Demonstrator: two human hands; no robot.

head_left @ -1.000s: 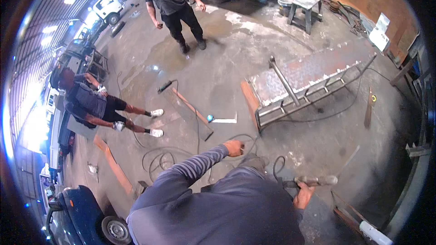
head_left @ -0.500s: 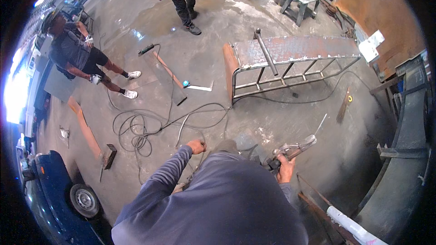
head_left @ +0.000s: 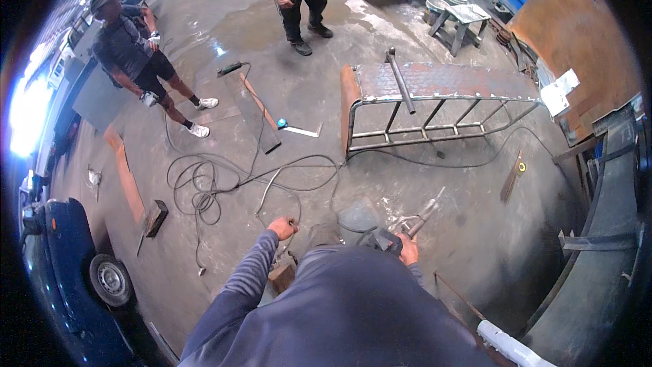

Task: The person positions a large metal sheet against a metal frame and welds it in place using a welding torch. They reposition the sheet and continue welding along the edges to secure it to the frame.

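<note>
My right hand (head_left: 409, 250) is closed around a silver metal tool (head_left: 422, 219) with a long narrow tip and a looped lever-like part; its exact kind is unclear. Next to that hand is a dark bulky object (head_left: 384, 240), partly hidden by my body. My left hand (head_left: 283, 228) is closed in front of me, above the floor close to a thin cable. Whatever its fingers may hold is too small to make out. A dark grey rounded piece (head_left: 358, 216) lies between my hands, and a brown block (head_left: 281, 276) sits below my left forearm.
Ahead lies a metal-framed rack (head_left: 441, 83) with a hammer (head_left: 401, 80) on it. Coiled cable (head_left: 210, 187) spreads at left, near a square ruler (head_left: 302, 130) and a grinder (head_left: 231, 68). Two people stand beyond. A blue vehicle (head_left: 68, 265) is at left, steel beams (head_left: 604, 231) at right.
The view has shifted slightly. My right hand and the tool have moved left, and its tip now points up and to the right. My left hand has moved a little left and nearer.
</note>
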